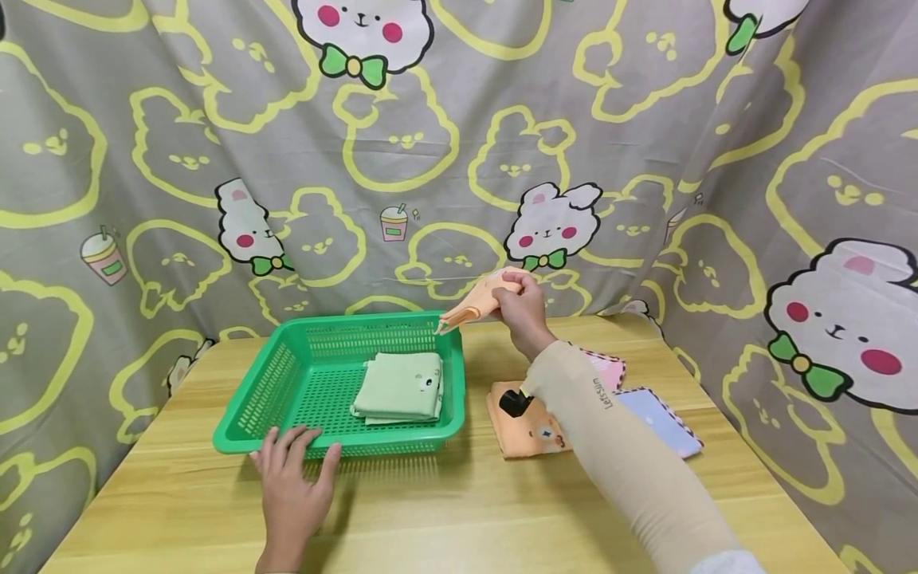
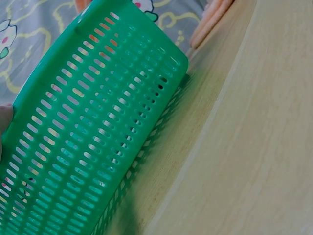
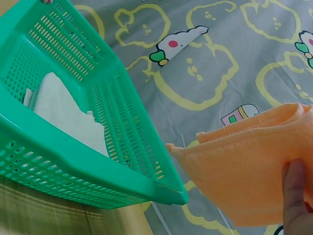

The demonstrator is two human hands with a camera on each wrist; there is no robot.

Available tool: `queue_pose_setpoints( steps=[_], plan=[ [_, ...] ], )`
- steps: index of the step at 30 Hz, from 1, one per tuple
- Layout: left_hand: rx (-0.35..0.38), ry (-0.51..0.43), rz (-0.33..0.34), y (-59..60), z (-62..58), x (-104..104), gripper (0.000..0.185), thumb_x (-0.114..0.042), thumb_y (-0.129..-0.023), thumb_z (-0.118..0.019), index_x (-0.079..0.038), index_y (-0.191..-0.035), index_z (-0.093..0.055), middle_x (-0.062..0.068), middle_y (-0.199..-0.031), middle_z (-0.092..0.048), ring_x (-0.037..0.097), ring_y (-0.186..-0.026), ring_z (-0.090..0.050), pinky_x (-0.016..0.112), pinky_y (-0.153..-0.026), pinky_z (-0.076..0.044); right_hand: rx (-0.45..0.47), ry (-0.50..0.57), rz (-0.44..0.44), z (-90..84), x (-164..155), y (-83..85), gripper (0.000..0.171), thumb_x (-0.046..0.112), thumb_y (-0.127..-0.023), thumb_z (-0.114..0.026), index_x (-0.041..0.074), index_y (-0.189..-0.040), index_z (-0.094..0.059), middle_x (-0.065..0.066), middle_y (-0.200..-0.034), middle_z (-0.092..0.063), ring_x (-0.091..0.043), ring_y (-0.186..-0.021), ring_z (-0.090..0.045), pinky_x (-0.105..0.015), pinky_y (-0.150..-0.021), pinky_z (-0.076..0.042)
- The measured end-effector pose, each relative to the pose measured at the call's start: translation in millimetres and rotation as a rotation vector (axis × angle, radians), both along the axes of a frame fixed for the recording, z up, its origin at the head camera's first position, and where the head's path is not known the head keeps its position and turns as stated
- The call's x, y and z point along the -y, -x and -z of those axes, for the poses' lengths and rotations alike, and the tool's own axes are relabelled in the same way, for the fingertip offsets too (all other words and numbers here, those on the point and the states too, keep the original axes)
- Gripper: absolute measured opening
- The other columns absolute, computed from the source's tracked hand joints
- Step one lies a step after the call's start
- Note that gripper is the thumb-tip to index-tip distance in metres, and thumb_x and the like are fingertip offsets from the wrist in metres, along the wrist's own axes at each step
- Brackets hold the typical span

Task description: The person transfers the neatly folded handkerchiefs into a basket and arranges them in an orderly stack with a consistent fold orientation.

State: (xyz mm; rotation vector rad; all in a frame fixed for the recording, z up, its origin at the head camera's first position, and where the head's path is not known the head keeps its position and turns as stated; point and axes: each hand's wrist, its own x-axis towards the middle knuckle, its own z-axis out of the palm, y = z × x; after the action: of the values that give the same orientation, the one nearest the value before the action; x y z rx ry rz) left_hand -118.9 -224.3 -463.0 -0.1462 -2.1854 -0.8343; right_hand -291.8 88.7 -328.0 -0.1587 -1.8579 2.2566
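Observation:
A green plastic basket (image 1: 287, 383) (image 2: 88, 132) (image 3: 122, 147) stands on the wooden table and holds a folded pale green cloth (image 1: 400, 387) (image 3: 68, 117). My left hand (image 1: 290, 478) rests with straight fingers against the basket's near wall. My right hand (image 1: 522, 307) pinches a folded orange cloth (image 1: 473, 304) (image 3: 244, 181) in the air, just above the basket's far right corner. A fingertip (image 3: 296, 196) lies on the orange cloth in the right wrist view.
To the right of the basket lie an orange cloth with a black patch (image 1: 519, 418), a pink one (image 1: 606, 371) and a pale blue one (image 1: 660, 421). A cartoon-print curtain (image 1: 459, 159) surrounds the table at the back and sides.

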Motion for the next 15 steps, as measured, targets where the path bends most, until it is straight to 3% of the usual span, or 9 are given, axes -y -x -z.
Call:
queue_pose_setpoints(
  steps=[15],
  plan=[
    [0.0,0.002,-0.001,-0.1,-1.0,-1.0,0.033,-0.02,-0.085,-0.073,0.004,-0.106,-0.064,0.026,-0.118,-0.055,0.057,-0.129,-0.028,0.074,-0.104,0.0,-0.009,0.019,-0.012,1.6,5.6,-1.0,0.032,-0.005,-0.086,-0.057,0.001,-0.117,-0.05,-0.018,-0.124,-0.05,-0.023,-0.084,-0.061,-0.023,-0.059,-0.054]
  ],
)
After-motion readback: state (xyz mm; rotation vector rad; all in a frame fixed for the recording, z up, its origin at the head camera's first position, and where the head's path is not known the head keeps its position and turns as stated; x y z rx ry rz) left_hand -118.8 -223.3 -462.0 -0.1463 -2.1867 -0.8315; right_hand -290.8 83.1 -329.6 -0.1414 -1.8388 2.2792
